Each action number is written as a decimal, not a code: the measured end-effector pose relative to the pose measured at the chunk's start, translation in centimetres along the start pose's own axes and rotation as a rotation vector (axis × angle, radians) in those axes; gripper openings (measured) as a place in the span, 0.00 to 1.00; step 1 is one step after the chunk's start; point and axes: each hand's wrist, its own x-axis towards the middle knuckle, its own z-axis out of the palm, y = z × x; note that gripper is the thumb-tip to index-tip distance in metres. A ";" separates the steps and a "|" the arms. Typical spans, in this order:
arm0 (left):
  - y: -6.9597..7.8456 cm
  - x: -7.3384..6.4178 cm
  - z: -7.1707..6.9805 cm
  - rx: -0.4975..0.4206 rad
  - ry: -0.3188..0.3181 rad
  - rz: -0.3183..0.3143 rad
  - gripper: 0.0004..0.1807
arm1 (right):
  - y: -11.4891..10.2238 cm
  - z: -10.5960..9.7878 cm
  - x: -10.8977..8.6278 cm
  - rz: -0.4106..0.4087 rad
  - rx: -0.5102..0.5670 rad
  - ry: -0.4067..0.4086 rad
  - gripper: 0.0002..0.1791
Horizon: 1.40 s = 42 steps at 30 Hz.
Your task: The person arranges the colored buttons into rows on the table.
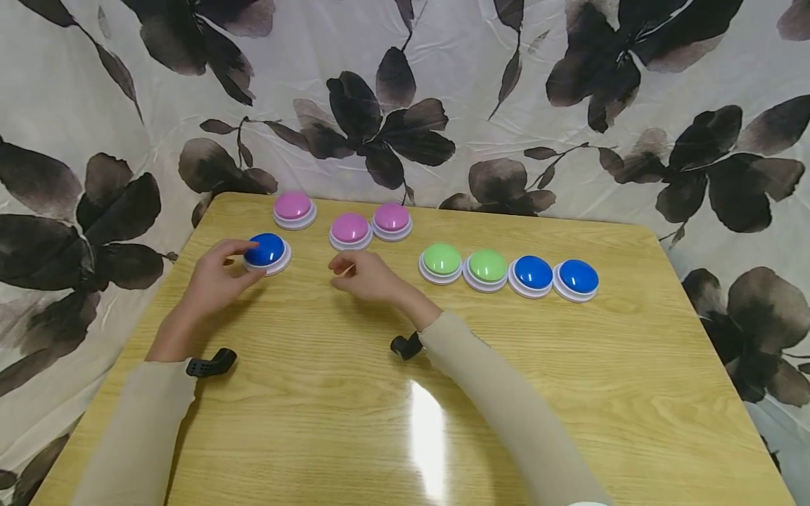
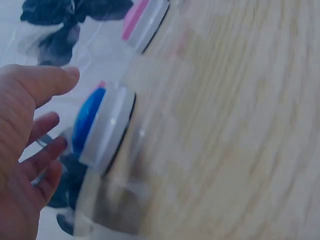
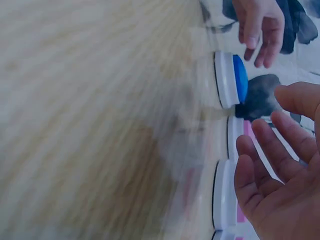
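Note:
A blue push button (image 1: pixel 266 250) with a round dome on a white base sits on the left part of the table. Beside it is my left hand (image 1: pixel 217 275), thumb and fingers spread apart. In the left wrist view a gap shows between the thumb and the blue dome (image 2: pixel 89 121). My right hand (image 1: pixel 365 275) hovers just in front of two pink push buttons (image 1: pixel 350 228), its fingers loosely bent and holding nothing. The right wrist view shows the palm (image 3: pixel 287 200) turned up beside the white bases, with the blue button (image 3: pixel 231 80) farther off.
A third pink button (image 1: pixel 294 208) stands near the back left edge. To the right, two green buttons (image 1: pixel 442 261) and two more blue buttons (image 1: pixel 533 274) form a row on the wooden table (image 1: pixel 569 393). Floral cloth (image 1: pixel 468 91) hangs behind the table.

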 end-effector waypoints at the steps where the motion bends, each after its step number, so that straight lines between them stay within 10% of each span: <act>1: -0.4 0.0 0.0 -0.002 0.011 -0.005 0.28 | 0.1 0.1 0.6 -0.004 -0.001 0.002 0.17; 7: -2.3 -0.2 -0.2 0.001 0.033 -0.068 0.38 | -0.2 1.4 3.9 -0.005 0.041 0.020 0.21; 14: -2.8 0.2 -0.6 -0.001 -0.086 -0.180 0.52 | -0.5 2.9 6.8 0.051 -0.022 0.029 0.30; 42: -3.5 1.2 0.5 -0.030 -0.028 -0.300 0.48 | 1.1 5.8 12.6 0.024 -0.151 0.065 0.40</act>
